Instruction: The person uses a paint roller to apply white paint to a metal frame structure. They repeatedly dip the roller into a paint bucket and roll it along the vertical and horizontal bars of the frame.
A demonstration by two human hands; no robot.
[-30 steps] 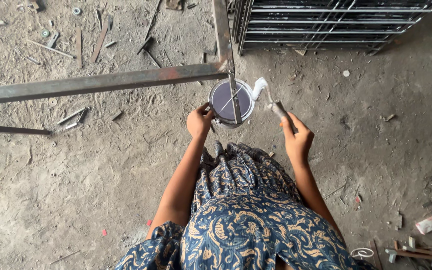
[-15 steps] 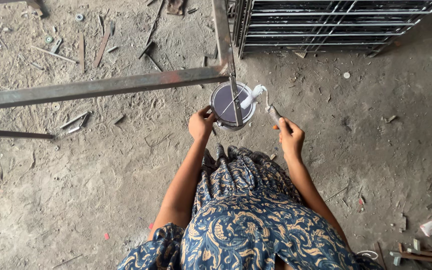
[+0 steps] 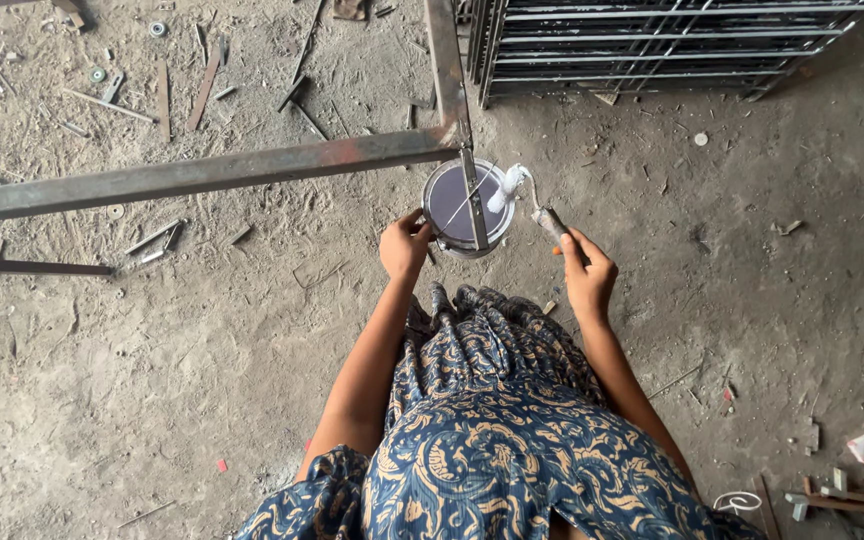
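A round paint can full of grey paint stands on the dusty floor in front of me. My left hand grips its near-left rim. My right hand holds the handle of a small paint roller, whose white head rests over the can's right edge. A rusty metal frame bar runs from the left to a corner joint just above the can, and a thin leg of the frame crosses in front of the can.
A stack of metal grille frames lies at the top right. Metal offcuts and washers are scattered at the top left, more scraps at the bottom right. My blue patterned dress fills the lower middle.
The right hand has brought the roller down and left, so that its head now rests at the can's rim. The left hand stays on the can.
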